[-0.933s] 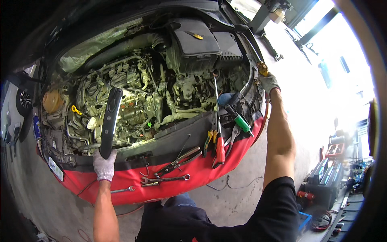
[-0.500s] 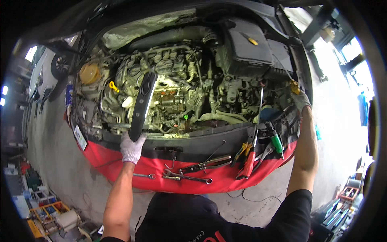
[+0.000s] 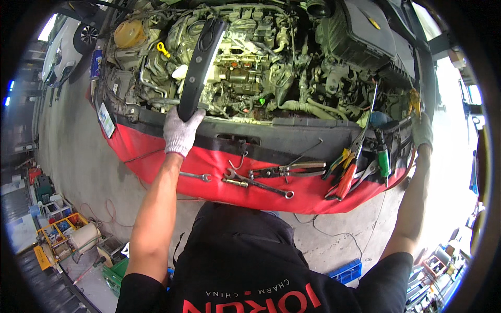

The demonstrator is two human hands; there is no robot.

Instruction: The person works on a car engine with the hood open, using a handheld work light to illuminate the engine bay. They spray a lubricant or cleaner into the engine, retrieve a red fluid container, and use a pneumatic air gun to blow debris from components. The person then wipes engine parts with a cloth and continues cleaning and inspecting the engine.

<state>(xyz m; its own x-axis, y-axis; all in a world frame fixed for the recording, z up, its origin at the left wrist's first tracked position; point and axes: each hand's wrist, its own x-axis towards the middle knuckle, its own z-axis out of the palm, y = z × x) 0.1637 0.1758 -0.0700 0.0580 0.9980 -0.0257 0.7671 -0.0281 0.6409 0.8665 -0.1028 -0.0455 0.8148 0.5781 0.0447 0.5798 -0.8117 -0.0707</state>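
Note:
My left hand, in a white knit glove, is closed round the lower end of a long black work light. The light is held upright over the car engine, and its glow falls on the middle of the engine. At the right edge of the engine bay, my gloved right hand is closed on a yellow-handled tool; its kind is hard to make out. Close by lie a green-and-black tool, a red-handled screwdriver and yellow-handled pliers.
A red fender cover drapes the car's front. On it lie a combination wrench, another wrench and long-nosed pliers. A yellow dipstick handle and a coolant tank are at the left. A cable trails on the floor.
The view has shifted, so the engine bay sits higher in the picture. Both hands keep their holds, the left on the work light and the right on the yellow-handled tool.

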